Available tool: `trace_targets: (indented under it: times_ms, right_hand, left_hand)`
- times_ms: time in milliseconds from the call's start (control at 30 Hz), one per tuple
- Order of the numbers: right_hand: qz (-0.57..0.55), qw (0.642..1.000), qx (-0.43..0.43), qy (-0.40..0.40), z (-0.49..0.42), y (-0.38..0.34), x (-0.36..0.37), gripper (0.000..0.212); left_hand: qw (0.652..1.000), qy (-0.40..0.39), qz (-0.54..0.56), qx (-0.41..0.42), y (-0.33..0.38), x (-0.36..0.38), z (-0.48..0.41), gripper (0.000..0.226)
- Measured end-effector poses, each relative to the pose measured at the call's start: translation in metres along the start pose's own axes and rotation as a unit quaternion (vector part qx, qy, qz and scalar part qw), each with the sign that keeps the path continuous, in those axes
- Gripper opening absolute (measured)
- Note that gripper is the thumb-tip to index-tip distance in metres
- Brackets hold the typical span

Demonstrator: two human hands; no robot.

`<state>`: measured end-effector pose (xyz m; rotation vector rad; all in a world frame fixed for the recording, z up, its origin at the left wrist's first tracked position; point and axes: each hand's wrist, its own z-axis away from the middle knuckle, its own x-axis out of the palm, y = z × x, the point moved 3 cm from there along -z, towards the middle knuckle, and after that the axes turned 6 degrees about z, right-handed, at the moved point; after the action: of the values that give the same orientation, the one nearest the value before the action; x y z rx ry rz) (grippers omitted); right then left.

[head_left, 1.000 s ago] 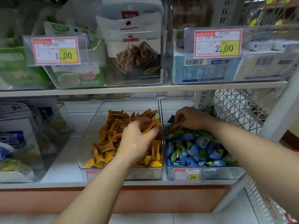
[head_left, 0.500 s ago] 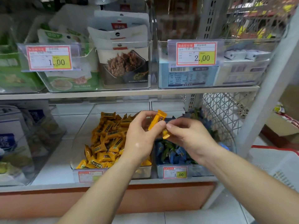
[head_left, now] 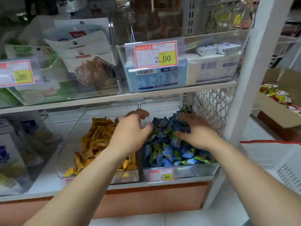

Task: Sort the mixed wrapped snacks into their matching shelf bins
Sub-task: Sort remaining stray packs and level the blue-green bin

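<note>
Left hand (head_left: pixel 130 134) and right hand (head_left: pixel 197 133) dropped toward blue snacks (head_left: pixel 166 154), price tag (head_left: pixel 161 175) 1.00

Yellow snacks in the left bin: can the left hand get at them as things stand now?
Probably yes. The left hand hovers over the right edge of the yellow snacks; their bin is open on top and nothing lies between.

Orange-yellow snacks (head_left: pixel 96 141); blue and green snacks (head_left: pixel 166 152); red-bordered price tag (head_left: pixel 161 175) with yellow patch.

The yellow snack is no longer held; the left hand (head_left: pixel 130 133) is opened at centre frame, the right hand (head_left: pixel 196 135) laid on the blue snacks (head_left: pixel 164 154).
</note>
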<state>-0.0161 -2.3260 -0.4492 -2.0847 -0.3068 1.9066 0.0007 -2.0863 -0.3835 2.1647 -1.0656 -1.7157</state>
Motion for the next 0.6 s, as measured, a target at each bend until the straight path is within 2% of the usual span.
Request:
trace_targets:
  times_ms: [67,133,233,333,400,467,600]
  right_hand:
    - [0.037,0.997,0.016,-0.061,-0.004,0.007,0.013,0.099]
    - [0.051,0.996,0.028,-0.072,-0.005,0.012,0.022,0.112]
    - [0.037,0.998,0.022,-0.055,-0.007,0.015,0.03,0.107]
    - [0.028,0.998,0.013,-0.06,-0.008,0.019,0.034,0.099]
    - [0.022,0.998,0.005,-0.06,-0.008,0.021,0.035,0.093]
    - [0.021,0.998,-0.005,-0.057,-0.009,0.021,0.035,0.088]
    - [0.021,0.998,-0.018,-0.052,-0.01,0.02,0.035,0.08]
  left_hand:
    - [0.996,-0.082,0.035,-0.031,0.016,0.044,-0.017,0.037]
    - [0.987,-0.119,0.037,-0.105,0.016,0.084,-0.036,0.037]
    - [0.964,-0.125,0.051,-0.23,-0.008,0.125,-0.059,0.061]
    - [0.953,-0.133,0.061,-0.265,-0.024,0.144,-0.072,0.082]
    - [0.948,-0.169,0.061,-0.261,-0.025,0.152,-0.077,0.084]
    - [0.931,-0.192,0.112,-0.289,-0.028,0.156,-0.079,0.083]
    - [0.916,-0.168,0.231,-0.283,-0.037,0.159,-0.084,0.078]
